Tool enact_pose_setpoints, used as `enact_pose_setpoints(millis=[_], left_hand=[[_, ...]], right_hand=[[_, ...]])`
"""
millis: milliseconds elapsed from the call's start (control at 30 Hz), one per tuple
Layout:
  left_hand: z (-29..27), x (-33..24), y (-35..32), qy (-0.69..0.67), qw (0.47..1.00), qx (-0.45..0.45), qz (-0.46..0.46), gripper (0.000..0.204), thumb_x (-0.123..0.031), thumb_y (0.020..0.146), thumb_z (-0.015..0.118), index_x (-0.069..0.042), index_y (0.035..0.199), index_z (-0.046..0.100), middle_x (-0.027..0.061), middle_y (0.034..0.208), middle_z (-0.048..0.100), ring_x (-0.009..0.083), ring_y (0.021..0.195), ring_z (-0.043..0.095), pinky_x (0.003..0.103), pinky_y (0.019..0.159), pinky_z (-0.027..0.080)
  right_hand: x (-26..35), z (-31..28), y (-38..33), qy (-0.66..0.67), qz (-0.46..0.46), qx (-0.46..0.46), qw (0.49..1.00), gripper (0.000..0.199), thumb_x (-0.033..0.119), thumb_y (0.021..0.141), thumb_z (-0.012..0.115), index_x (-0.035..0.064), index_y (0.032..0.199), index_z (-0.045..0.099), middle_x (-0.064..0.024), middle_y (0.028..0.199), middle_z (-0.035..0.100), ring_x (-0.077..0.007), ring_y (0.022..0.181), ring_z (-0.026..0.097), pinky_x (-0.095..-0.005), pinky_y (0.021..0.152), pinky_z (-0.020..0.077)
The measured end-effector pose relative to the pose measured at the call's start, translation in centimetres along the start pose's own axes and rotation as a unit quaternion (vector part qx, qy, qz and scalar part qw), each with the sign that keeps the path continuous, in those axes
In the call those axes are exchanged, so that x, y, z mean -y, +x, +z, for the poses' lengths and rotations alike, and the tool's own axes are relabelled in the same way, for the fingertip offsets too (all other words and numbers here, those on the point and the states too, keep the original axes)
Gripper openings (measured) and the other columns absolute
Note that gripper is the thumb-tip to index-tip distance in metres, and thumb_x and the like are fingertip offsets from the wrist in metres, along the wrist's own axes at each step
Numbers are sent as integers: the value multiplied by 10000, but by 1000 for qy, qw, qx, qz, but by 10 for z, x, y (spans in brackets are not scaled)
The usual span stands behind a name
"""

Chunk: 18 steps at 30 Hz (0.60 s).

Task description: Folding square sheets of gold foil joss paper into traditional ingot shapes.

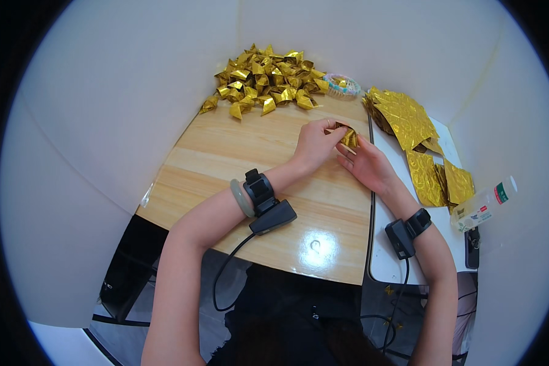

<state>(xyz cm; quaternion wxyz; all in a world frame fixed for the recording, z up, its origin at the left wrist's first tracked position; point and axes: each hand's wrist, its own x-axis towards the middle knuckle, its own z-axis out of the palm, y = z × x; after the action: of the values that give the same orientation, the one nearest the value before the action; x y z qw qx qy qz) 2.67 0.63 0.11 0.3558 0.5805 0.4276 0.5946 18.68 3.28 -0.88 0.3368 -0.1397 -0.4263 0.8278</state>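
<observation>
My left hand [314, 145] and my right hand [374, 166] meet above the wooden tabletop [244, 165], near its right edge. Between their fingertips is a small folded piece of gold foil paper [350, 138], pinched from both sides. The thumbs press against it, and the fingers hide part of its shape. Beyond my hands, at the far edge, lies a heap of folded gold paper ingots [268, 79]. Stacked gold foil sheets [409, 119] rest at the far right. Shorter gold sheets [426, 178] lie nearer, to the right of my right hand.
A white table [396, 265] adjoins the wooden one on the right. On it, a clear plastic bottle [483, 204] lies tilted by a dark object [471, 247]. A pastel ring-shaped item [343, 86] sits beside the heap. Cables hang from both wrist devices. Pale walls enclose the tables.
</observation>
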Motion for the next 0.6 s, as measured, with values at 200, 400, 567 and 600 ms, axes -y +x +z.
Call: enact_pose_setpoints(millis=[200,400,567,600], left_hand=[[3,-3,-3,71,997,-26,19,202,-106,812,564,-37,986,641,30,749,628,57,679,547,189,601,440],[2,-1,-6,0,997,10,81,240,-137,818,564,-78,1042,626,16,827,632,43,724,531,201,604,438],[-1,-6,-4,22,999,49,1,239,-177,791,573,-61,990,638,51,872,632,90,718,573,230,634,461],[-3,-6,-3,48,997,64,-14,237,-209,820,559,-78,1004,633,7,895,617,65,757,550,222,646,455]], right_hand=[[0,-12,0,14,8,-13,1000,303,260,888,480,99,1145,485,-29,1103,538,-146,1029,487,-297,848,403],[-1,-14,4,-29,-31,-81,996,224,261,870,523,89,1011,551,6,896,584,-98,792,546,-226,655,437],[4,-17,3,1,-19,-84,996,188,236,862,538,75,956,562,16,798,567,-61,659,516,-188,533,410],[5,-13,2,6,-15,-82,997,181,222,859,542,70,955,561,16,772,558,-45,614,498,-170,494,394]])
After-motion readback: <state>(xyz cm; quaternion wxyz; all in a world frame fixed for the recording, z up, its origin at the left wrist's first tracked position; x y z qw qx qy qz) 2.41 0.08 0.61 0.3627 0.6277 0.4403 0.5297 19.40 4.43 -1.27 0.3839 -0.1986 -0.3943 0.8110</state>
